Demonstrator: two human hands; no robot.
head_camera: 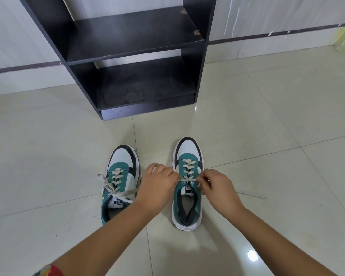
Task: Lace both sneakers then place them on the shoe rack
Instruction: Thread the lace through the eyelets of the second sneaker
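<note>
Two teal, white and black sneakers stand side by side on the floor, toes pointing at the rack. The left sneaker (pixel 121 176) has cream laces tied in a loose bow. The right sneaker (pixel 188 168) is laced up its eyelets. My left hand (pixel 157 188) and my right hand (pixel 217 186) each pinch an end of the right sneaker's lace (pixel 187 179), which is stretched taut across the top eyelets. My left forearm covers the heel of the left sneaker.
A black shoe rack (pixel 131 46) with two bare shelves stands against the wall straight ahead of the sneakers. Pale glossy floor tiles (pixel 267 120) surround everything. A thin dark strand (pixel 251 195) lies on the floor to the right.
</note>
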